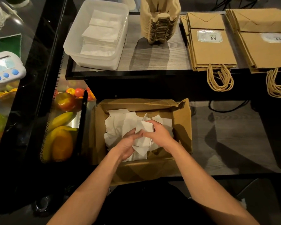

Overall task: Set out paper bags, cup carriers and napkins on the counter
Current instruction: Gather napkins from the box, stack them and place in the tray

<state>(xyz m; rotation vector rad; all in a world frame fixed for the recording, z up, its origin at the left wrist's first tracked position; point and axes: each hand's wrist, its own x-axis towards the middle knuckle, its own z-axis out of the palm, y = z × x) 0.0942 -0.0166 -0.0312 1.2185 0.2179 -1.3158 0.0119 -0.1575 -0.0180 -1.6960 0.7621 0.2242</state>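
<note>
The left hand [128, 147] and the right hand [160, 135] are close together, down inside a brown cardboard box [182, 120]. Both hands hold one bunch of napkins [144, 141] between them. The right hand has its fingers curled over the top of the bunch. The left hand cups it from below, with its fingers tucked under the paper. More loose napkins [118, 125] lie in the box, under and past the hands.

Far in front of the hands, on the worktop [152, 57], sits a clear plastic tub [68, 46] with folded napkins [102, 33] inside. It is past the left hand. Straight ahead of the hands stands a stack of cup carriers [161, 21]. Past the right hand lie flat paper bags [212, 52], and a second pile of bags [266, 49] is farther out to that side. Out beyond the left hand are a bin of fruit [63, 140] and a white timer [6, 67].
</note>
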